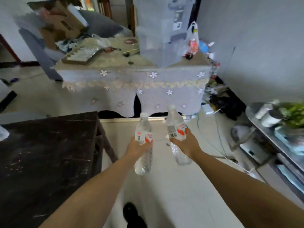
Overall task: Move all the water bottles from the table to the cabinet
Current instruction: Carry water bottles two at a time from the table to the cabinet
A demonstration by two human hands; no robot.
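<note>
While both arms reach forward over the floor, the left hand [137, 148] grips one bottle [143, 142] and the right hand [184, 143] grips another bottle [176, 129], fingers curled round the labels. Each hand hides part of its bottle; the dark table [49, 153] is cut off at left.

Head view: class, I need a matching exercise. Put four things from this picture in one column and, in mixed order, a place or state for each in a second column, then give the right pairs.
Column 1
1. left hand
2. right hand
3. dark wooden table
4. flowered cloth

Column 2
A. stands at the left of the floor
B. grips the bottle whose barcode faces the camera
C. drapes over the furniture ahead
D. grips the bottle nearer the dark table

Pairs: 1-D, 2-B, 3-A, 4-C
</note>
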